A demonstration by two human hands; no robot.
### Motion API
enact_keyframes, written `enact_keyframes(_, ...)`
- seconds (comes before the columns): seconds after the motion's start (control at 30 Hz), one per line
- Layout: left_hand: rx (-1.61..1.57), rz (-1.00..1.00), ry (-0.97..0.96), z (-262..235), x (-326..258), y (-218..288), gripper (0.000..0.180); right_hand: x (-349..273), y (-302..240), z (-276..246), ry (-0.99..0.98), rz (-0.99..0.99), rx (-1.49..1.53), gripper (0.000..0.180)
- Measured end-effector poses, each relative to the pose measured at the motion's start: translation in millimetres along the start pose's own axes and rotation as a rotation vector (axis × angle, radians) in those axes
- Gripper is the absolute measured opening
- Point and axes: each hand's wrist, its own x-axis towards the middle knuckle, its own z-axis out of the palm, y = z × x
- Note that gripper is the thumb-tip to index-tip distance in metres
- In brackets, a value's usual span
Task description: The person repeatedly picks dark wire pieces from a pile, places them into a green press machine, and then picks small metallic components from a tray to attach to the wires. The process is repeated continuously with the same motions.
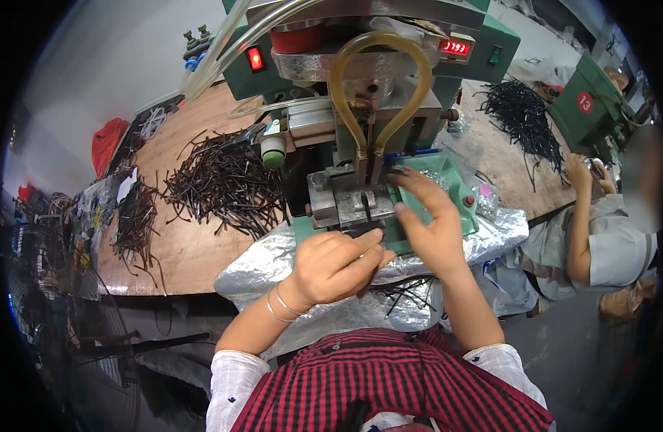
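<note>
Head view: left fingers (356,250) pinch a black strip (367,209), loose right fingers (426,189) overlap the green tray (457,183) (strip heap (223,183) at left).

A pale, greyish-white wall (133,61) is rising beyond the left side of a wooden workbench (184,270), whose brown top is catching light. Shadow is darkening the space beneath it, while grey floor (562,342) is showing at lower right.
</note>
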Motion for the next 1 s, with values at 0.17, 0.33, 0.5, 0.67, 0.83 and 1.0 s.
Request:
enact_keyframes(0.17, -0.054, -0.001, 0.003, 18, -10, -6, 0.030, -31, 82, -23, 0.211, 0.468, 0.192, 0.040)
enact_keyframes(0.33, -0.036, -0.044, 0.030, 19, -16, -3, 0.033, -28, 106, -34, 0.336, 0.449, 0.219, 0.034)
enact_keyframes(0.5, -0.007, -0.042, 0.022, 19, -14, -3, 0.032, -49, 103, -24, 0.152, 0.407, -0.155, 0.017)
enact_keyframes(0.67, -0.003, -0.026, 0.024, 18, -17, -3, 0.029, -52, 87, -3, 0.184, 0.238, -0.523, 0.013)
enact_keyframes(0.83, 0.043, -0.144, -0.067, 4, -37, 15, 0.030, -49, 94, 3, 0.198, 0.147, -0.612, 0.011)
enact_keyframes(1.0, 0.319, -0.355, 0.028, -50, -80, -18, 0.034, -43, 92, 10, 0.081, 0.149, -0.764, 0.013)
